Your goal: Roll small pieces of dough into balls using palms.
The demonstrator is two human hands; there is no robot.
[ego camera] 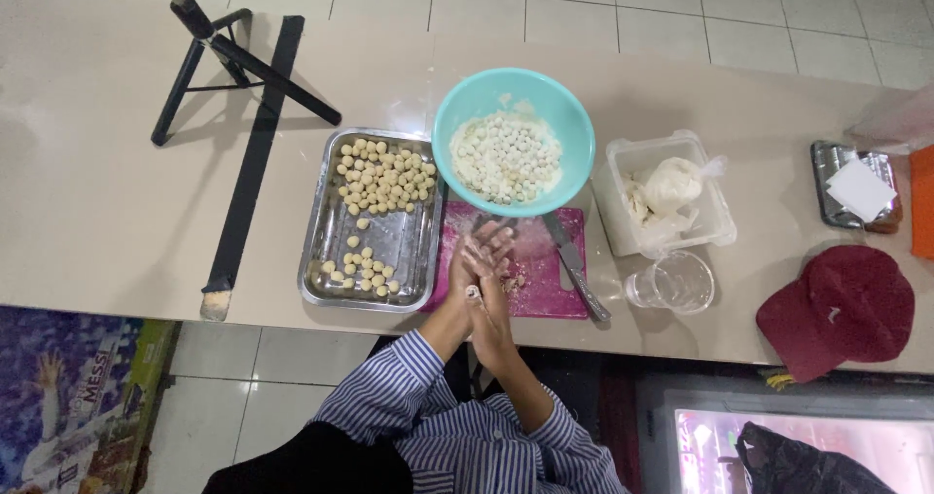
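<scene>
My left hand [480, 254] and my right hand [492, 311] are pressed palm to palm above a pink cutting board [555, 297], both dusted with flour. A small pale dough piece [474, 292] peeks out between the palms. Just beyond my fingers stands a teal bowl [576, 129] of floured dough balls. To the left lies a metal tray [326, 217] with two groups of tan dough balls [384, 178]. A knife [576, 268] lies on the board's right side. Some dough crumbs lie on the board beside my hands.
A clear plastic tub [620, 212] holds a bag of dough [674, 182], with a clear glass [676, 282] in front of it. A red cap [842, 309], a small metal tray [825, 178] with white paper, a tripod [229, 61] and a black bar [253, 153] also lie on the table.
</scene>
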